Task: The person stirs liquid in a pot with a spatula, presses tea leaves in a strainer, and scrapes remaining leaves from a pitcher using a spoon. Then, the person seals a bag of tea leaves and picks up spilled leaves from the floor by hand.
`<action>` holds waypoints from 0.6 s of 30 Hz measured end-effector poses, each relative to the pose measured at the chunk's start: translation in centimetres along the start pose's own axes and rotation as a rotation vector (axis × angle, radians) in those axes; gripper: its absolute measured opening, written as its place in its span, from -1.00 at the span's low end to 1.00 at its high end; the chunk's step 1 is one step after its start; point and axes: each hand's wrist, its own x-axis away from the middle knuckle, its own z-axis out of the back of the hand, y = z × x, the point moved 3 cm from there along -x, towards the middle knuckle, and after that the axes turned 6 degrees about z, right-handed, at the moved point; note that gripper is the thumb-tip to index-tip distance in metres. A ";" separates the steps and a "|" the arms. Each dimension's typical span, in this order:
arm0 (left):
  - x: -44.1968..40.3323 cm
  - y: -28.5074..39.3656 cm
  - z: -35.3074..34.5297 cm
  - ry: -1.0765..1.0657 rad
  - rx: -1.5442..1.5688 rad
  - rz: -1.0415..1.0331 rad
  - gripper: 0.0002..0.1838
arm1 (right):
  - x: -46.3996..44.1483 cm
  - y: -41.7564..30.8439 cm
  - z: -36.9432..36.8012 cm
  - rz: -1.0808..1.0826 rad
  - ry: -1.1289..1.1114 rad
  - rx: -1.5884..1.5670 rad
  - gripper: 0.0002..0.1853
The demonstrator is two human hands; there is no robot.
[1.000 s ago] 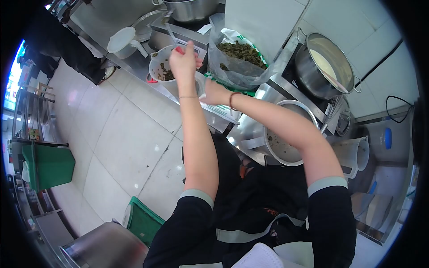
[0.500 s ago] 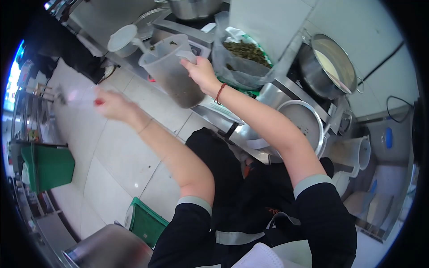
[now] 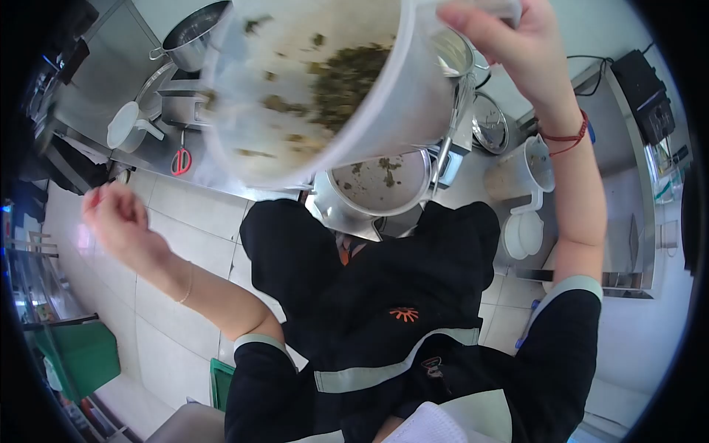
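Observation:
My right hand (image 3: 509,37) is closed around the handle of a translucent plastic pitcher (image 3: 413,88), raised close to the camera. The pitcher is tilted, its wide mouth facing me, and wet dark tea leaves (image 3: 347,85) cling inside. Below it, a steel pot (image 3: 332,207) holds a greyish surface with scattered leaves. Out to the left, my left hand (image 3: 122,221) hangs over the floor with its fingers curled in. A small red spot shows at its fingertips; what it holds, if anything, cannot be made out.
Red-handled scissors (image 3: 182,161) and a white strainer-like cup (image 3: 127,125) lie on the left counter. Another plastic pitcher (image 3: 521,173) and a steel lid (image 3: 490,122) stand at right. A whisk (image 3: 461,96) leans by the pot. A green bin (image 3: 81,358) is at lower left.
My right hand has lifted the pitcher from over the counter toward the camera and tipped its mouth toward me. My left hand has moved lower and further left. My view has turned rightward.

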 end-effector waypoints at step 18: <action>12.3 -3.6 -0.8 -0.959 -0.599 0.357 -0.81 | 11.2 6.9 0.1 0.412 -1.030 1.248 -0.79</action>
